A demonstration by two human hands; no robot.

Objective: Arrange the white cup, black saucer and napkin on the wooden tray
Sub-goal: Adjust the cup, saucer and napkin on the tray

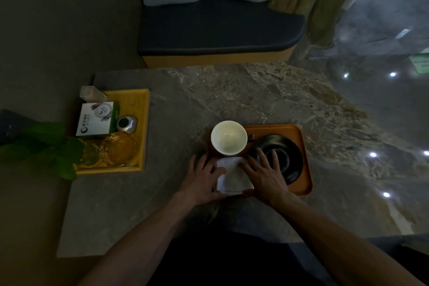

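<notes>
The left hand lay flat, fingers spread, on the white napkin's left edge. The white cup stood just behind it on the wooden tray. The right hand, also flat and spread, pressed the napkin's right side, fingertips over the black saucer.

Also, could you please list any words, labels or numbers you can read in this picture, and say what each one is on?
White and green box in the yellow tray: a round logo and a line of print on its front, too small and blurred to read.
Green sign at the right edge: too blurred to read.
White cup, black saucer, napkin: no text visible.
</notes>
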